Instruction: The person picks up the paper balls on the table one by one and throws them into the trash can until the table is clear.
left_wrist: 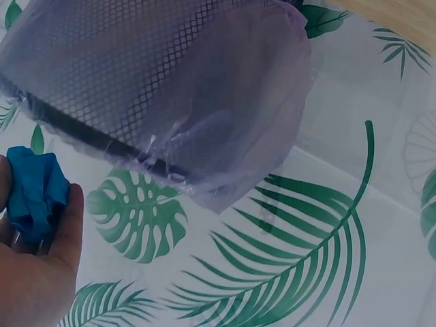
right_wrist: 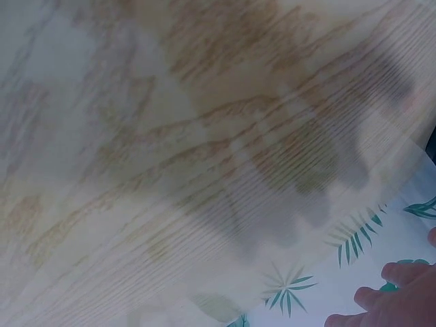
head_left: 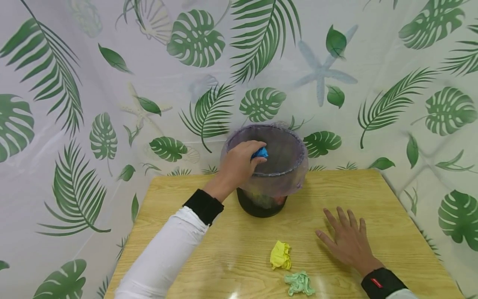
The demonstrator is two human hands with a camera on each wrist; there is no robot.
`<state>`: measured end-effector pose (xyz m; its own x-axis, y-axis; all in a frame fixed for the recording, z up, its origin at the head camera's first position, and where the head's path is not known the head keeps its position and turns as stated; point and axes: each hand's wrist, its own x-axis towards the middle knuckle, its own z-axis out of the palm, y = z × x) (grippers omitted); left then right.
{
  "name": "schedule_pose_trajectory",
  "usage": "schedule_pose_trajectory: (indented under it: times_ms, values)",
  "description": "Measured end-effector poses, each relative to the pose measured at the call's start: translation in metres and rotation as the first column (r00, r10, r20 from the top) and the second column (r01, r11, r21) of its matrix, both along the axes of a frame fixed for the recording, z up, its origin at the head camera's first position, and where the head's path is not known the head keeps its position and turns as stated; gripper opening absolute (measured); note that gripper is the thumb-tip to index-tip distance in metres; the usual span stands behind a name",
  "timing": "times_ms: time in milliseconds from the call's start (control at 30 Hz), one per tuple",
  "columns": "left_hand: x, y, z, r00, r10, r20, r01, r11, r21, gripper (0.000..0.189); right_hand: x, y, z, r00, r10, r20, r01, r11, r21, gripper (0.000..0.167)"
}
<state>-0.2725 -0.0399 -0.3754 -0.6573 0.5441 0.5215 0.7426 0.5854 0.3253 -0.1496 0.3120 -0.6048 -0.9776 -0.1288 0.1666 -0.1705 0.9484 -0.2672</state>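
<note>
Around the middle of the head view, the left hand (head_left: pixel 240 162) is pinching a blue crumpled paper (head_left: pixel 260 154) between thumb and fingers, and the paper is showing against the left part of the bin's opening. The bin (head_left: pixel 261 209) is standing at the table's far edge, a translucent purple liner (head_left: pixel 285 186) folding over its rim. Toward the bottom centre, a yellow crumpled paper (head_left: pixel 280 255) and a pale green crumpled paper (head_left: pixel 300 283) are lying near each other on the wooden table (head_left: pixel 231 257). At lower right, the right hand (head_left: pixel 349 244) is spreading its fingers apart, holding nothing. Behind, a leaf-printed sheet (head_left: pixel 231 74) is filling the upper frame. In the left wrist view, the blue paper is sitting at the left edge, gripped by the fingers, while the lined mesh bin is filling the upper left. In the right wrist view, fingertips are showing at lower right, and wood grain is spreading across most of the frame.
</note>
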Motion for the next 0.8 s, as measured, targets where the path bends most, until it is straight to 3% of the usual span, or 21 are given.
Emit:
schedule_pose_trajectory:
  times_ms: [200, 400, 800]
  values:
    - [-0.014, 0.012, -0.005, 0.993, 0.048, 0.107, -0.038, 0.995, -0.09, 0.043, 0.001, 0.001, 0.0, 1.0, -0.002, 0.008, 0.002, 1.0, 0.007, 0.081]
    - [-0.025, 0.022, -0.012, 0.98, 0.066, 0.188, -0.039, 0.988, -0.147, 0.048, 0.002, 0.0, 0.002, 1.0, -0.004, 0.016, 0.004, 1.0, -0.001, 0.081]
    - [-0.027, 0.025, -0.012, 0.955, 0.101, 0.28, -0.039, 0.975, -0.22, 0.074, 0.003, 0.0, 0.005, 1.0, -0.009, 0.016, 0.009, 1.0, 0.006, 0.08]
